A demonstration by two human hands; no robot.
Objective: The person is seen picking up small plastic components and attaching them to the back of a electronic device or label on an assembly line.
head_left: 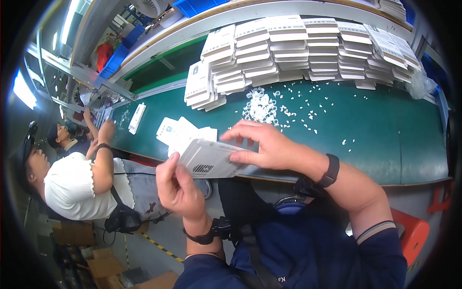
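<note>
In the head view, the left hand (182,190) pinched a flat white box (204,156) over the near edge of the green table (375,149). The right hand (269,144) met its other end, whether clamped I couldn't tell.

Left fingers (184,179) upward, right fingers (245,132) bent
</note>
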